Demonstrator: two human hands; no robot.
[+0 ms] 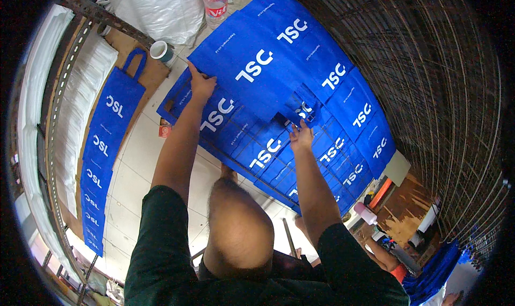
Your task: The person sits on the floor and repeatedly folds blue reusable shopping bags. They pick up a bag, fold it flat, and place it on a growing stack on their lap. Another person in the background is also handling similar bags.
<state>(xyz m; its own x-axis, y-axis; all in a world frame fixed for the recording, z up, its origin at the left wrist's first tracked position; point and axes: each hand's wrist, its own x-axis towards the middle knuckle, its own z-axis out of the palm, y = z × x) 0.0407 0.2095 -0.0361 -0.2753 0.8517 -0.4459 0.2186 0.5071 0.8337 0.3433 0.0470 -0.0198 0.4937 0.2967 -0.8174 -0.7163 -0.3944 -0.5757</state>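
A flat blue fabric bag (225, 51) with white printing lies on top of several more printed blue bags (346, 153), spread in overlapping rows on a wire rack (247, 173). At the near-left edge of the top bag, my left hand (201, 85) is closed on the cloth, with the index finger stretched along it. My right hand (301, 136) pinches the bag's near-right end beside a dark, folded, handle-like part (307, 113). The fingertips there are partly hidden by cloth.
Tall wire racks (429, 70) stand on the right. To the left, a column of printed blue bags (126, 89) lies on a board. A white cup (161, 51), plastic bottle (216, 5) and white sack (158, 11) are at the far side. Another person's arm (382, 255) shows lower right.
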